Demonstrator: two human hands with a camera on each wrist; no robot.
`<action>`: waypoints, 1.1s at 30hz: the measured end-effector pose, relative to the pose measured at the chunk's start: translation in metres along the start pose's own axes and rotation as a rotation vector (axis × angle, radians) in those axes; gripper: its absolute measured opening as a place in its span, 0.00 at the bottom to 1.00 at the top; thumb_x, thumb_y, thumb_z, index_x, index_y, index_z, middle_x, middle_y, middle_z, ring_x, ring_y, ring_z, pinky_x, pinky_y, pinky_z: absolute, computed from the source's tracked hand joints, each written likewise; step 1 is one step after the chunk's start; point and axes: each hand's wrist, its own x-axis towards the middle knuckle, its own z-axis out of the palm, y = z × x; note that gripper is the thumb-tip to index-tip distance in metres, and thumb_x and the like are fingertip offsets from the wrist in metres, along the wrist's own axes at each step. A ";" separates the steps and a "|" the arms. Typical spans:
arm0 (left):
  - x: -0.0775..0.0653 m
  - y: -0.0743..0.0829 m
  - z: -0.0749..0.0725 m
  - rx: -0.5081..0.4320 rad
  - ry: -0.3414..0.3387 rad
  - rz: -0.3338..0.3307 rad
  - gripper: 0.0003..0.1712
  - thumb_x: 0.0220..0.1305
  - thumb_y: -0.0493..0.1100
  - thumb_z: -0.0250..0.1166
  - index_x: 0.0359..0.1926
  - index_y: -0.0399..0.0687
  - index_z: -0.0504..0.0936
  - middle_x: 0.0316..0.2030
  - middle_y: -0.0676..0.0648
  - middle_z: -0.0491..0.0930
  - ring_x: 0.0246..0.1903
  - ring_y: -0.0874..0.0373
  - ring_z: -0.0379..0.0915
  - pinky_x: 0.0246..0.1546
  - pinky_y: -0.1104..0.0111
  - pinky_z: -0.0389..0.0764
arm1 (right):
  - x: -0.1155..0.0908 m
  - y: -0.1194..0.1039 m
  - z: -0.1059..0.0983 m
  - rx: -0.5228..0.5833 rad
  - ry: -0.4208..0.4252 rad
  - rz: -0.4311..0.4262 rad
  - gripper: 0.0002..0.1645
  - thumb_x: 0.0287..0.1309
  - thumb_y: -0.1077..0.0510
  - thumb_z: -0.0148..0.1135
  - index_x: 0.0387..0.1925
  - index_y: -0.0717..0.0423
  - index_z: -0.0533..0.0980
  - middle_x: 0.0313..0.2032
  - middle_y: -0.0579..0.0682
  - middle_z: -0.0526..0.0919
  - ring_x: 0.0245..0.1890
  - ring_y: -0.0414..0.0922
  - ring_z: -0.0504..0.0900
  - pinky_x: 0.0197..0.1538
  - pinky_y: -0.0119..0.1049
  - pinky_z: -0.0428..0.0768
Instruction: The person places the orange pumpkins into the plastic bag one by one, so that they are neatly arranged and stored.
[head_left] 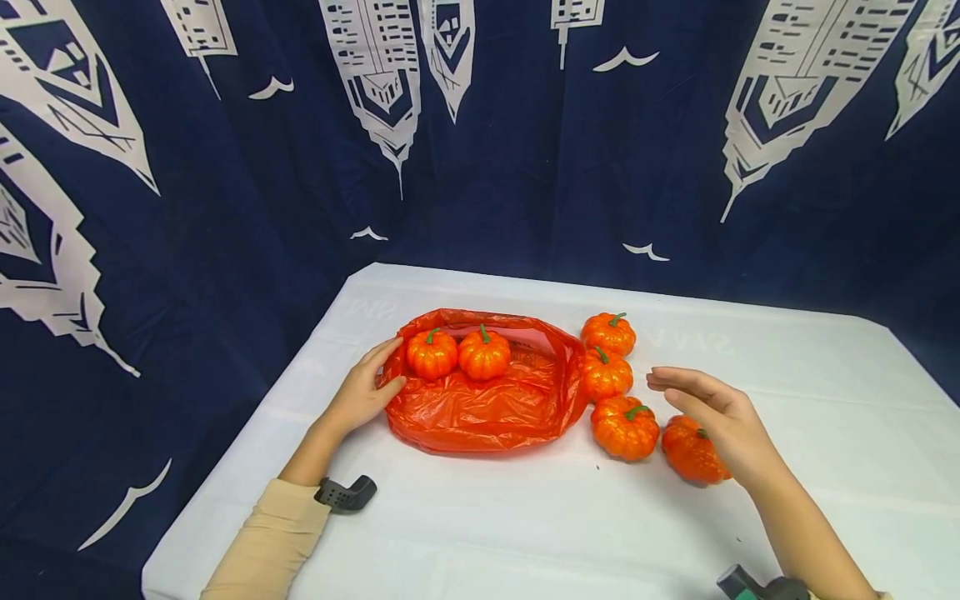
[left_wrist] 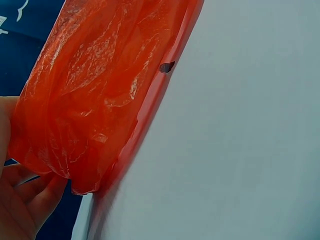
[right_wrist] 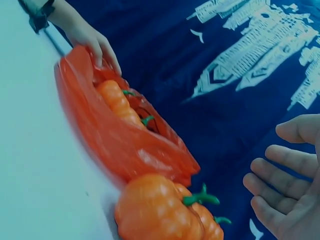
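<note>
A dark blue cloth (head_left: 540, 183) fills the back and left of the room, hanging in soft folds and printed with white buildings (head_left: 806, 83) whose spires point downward. Before it stands a table (head_left: 487, 517) with a white, lightly creased surface, its far corners cut at a slant; faint pale marks show near the far edge. On this surface, left of the middle, lies a thin, shiny red bag (head_left: 487, 417), its mouth spread wide. A beige sleeve (head_left: 273, 529) leads to the left hand (head_left: 367, 392), which grasps the bag's left rim between thumb and fingers. The right hand (head_left: 716, 417) is released, fingers loosely extended and holding nothing, over the right part of the table. Six glossy orange pumpkins with green stems are in view: a left pumpkin (head_left: 432, 354) and a right pumpkin (head_left: 484, 352) side by side in the bag, and four outside, to its right. Of these, three (head_left: 625, 428) form a rough line along the bag's right side, while the fourth (head_left: 692, 450) sits partly behind the right hand. A dark device (head_left: 347, 494) is worn at the left wrist, another (head_left: 765, 587) at the right. White gulls (head_left: 626, 60) dot the cloth, and a tiny dark speck (head_left: 597, 467) marks the tabletop.
</note>
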 end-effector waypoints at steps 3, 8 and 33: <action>0.000 0.000 0.000 -0.003 -0.003 0.002 0.36 0.61 0.35 0.62 0.70 0.36 0.63 0.68 0.32 0.61 0.67 0.36 0.57 0.63 0.43 0.62 | -0.006 0.007 -0.008 0.007 0.017 -0.006 0.21 0.72 0.57 0.51 0.61 0.61 0.73 0.51 0.35 0.82 0.53 0.30 0.76 0.49 0.22 0.76; 0.000 0.000 0.000 -0.001 0.000 -0.001 0.36 0.61 0.35 0.62 0.70 0.37 0.63 0.68 0.32 0.61 0.67 0.36 0.57 0.64 0.43 0.61 | -0.017 0.021 -0.020 0.044 0.049 -0.023 0.20 0.70 0.62 0.52 0.60 0.62 0.74 0.50 0.38 0.83 0.50 0.32 0.79 0.49 0.19 0.74; 0.000 0.000 0.000 -0.001 0.000 -0.013 0.37 0.61 0.35 0.62 0.71 0.37 0.63 0.69 0.33 0.60 0.68 0.37 0.56 0.64 0.43 0.61 | -0.044 0.084 -0.041 0.028 0.053 0.056 0.31 0.65 0.66 0.56 0.69 0.60 0.65 0.58 0.28 0.73 0.57 0.23 0.68 0.50 0.13 0.68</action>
